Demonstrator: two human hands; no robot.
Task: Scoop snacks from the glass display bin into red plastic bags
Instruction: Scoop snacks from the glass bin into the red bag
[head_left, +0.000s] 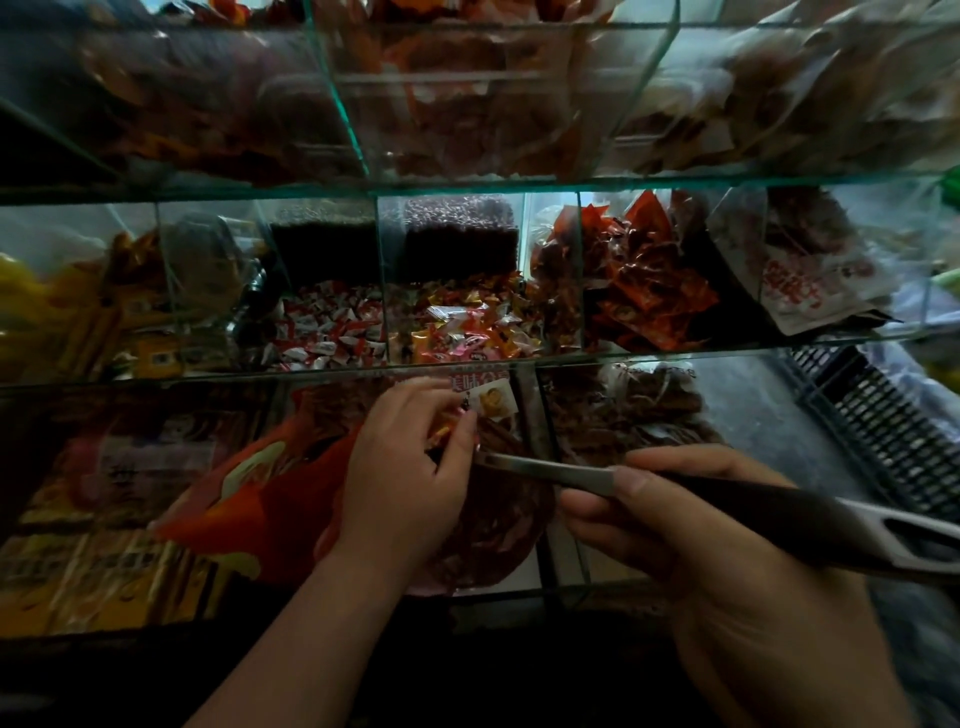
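Two hands over the glass display bin (530, 415): left hand (405, 473) pinches wrapped snacks (441, 431) beside a red plastic bag (249, 499); right hand (717, 561) fingers curl round a black-handled tool (769, 506); a label (478, 378) reads "美味".

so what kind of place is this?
Probably a shop's loose-snack counter: tiered glass display bins, compartments heaped with wrapped candies and red snack packets. The left hand holds a red plastic bag while the right hand grips a black-handled serving tool.
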